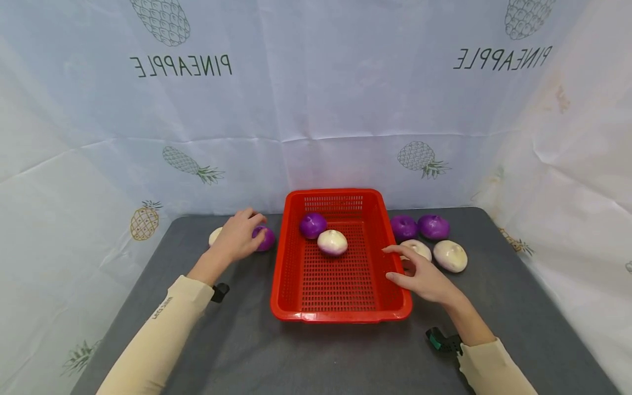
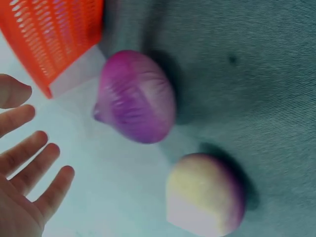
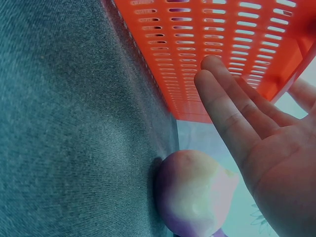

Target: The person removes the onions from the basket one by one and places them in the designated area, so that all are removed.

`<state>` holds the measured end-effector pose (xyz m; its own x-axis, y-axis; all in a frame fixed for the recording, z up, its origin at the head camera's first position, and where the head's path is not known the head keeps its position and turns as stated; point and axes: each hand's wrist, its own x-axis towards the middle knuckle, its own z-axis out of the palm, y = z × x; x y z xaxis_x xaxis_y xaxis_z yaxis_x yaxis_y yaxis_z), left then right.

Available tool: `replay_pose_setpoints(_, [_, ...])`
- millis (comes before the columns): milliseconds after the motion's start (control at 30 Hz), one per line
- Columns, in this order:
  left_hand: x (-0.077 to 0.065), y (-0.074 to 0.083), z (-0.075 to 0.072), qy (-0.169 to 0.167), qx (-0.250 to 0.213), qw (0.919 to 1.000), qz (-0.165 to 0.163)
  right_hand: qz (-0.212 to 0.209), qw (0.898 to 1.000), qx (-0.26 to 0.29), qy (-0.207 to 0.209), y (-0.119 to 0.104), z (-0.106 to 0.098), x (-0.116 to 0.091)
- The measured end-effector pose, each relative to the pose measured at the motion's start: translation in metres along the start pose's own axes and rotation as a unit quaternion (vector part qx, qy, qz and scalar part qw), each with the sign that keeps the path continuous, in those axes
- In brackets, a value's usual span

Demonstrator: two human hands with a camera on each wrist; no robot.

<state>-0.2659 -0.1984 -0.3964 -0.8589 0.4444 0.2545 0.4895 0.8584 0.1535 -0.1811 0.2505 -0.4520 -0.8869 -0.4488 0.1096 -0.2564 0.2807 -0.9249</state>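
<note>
My left hand hovers at the left side, above and beside a purple onion-shaped bulb. In the left wrist view its fingers are spread, apart from the purple bulb; a cream-and-purple bulb lies nearby. My right hand is at the right rim of a red basket. Its straight fingers lie along the basket's outer wall in the right wrist view; whether they press it I cannot tell. Inside the basket sit a purple bulb and a cream-topped bulb.
Right of the basket are two purple bulbs and two cream ones, one partly behind my right hand. A dark grey cloth covers the table. Pineapple-print curtains hang behind and at both sides.
</note>
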Motion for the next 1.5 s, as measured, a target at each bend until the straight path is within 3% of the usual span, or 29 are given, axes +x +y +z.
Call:
replay_pose_setpoints(333, [0.002,0.011,-0.019,0.041,0.005,0.9973,0.060,-0.002,1.000,0.002,-0.003,0.000,0.001,0.000])
replay_pose_setpoints(600, [0.007,0.023,-0.033,0.061,0.001,0.9942,0.088,0.002,1.000,-0.001,-0.001,-0.002,0.000,0.000])
replay_pose_setpoints(867, [0.012,0.041,-0.043,0.083,-0.008,0.9865,0.141,-0.001,1.000,0.004,-0.003,-0.002,0.000,0.000])
replay_pose_setpoints(1167, [0.024,0.066,-0.047,0.076,0.006,0.9821,0.172,0.001,1.000,0.007,-0.001,0.000,0.000,0.000])
replay_pose_setpoints(1500, [0.041,0.093,-0.050,0.043,0.008,0.9819,0.184,0.002,1.000,0.001,0.005,-0.001,0.001,0.000])
